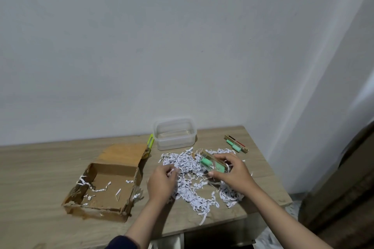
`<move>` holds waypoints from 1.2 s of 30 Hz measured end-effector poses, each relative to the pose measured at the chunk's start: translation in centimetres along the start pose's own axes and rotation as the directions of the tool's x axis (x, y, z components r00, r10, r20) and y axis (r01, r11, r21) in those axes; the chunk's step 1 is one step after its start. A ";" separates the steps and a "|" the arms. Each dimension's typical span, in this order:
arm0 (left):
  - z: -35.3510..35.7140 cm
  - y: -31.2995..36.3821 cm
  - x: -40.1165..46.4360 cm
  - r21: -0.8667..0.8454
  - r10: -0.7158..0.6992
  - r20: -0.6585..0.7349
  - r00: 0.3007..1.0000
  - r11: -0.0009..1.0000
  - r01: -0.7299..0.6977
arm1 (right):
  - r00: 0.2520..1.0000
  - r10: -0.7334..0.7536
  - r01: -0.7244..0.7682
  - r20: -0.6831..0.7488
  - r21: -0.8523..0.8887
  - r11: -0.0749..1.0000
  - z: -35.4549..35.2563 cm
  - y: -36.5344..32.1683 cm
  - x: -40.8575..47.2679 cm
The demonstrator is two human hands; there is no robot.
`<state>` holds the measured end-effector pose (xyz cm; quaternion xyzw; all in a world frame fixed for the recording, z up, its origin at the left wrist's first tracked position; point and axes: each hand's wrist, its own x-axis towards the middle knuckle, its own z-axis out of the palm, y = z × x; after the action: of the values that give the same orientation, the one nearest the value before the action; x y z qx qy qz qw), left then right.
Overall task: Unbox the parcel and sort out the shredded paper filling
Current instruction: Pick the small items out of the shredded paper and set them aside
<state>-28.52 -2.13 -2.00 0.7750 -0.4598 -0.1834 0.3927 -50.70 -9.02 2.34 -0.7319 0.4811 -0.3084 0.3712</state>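
Over the heap of shredded paper point(194, 180) beside the opened box point(105, 184), the right hand point(230, 174) grips a green packaged item point(212, 164); the left hand point(162, 183) pinches strips, best lifted clear gently.

This looks like a plain room in a home. A wood-grain desk point(40, 168) across the lower half of the frame stands pushed into the corner of bare, pale painted walls point(141, 46). At the lower right, a patch of patterned floor point(294, 203) shows beside dark wooden furniture point(344, 188).
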 end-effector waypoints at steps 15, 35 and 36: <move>-0.4 4.8 -1.0 -0.455 0.209 0.307 0.929 0.889 -0.050 | 0.991 -0.082 0.088 0.102 -0.057 0.994 1.0 -1.4 -0.7; -1.5 2.5 -2.3 -0.524 -0.009 0.163 0.987 0.846 0.094 | 0.963 0.155 -0.139 -0.219 0.085 0.987 -0.4 0.8 -0.5; -1.5 2.5 -2.3 -0.528 -0.021 0.153 0.988 0.843 0.100 | 0.963 0.152 -0.147 -0.221 0.038 0.988 -0.5 1.1 -0.4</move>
<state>-30.16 -0.17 0.72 0.6343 -0.3925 -0.3707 0.5534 -51.74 -9.08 1.61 -0.6503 0.5703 -0.3648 0.3447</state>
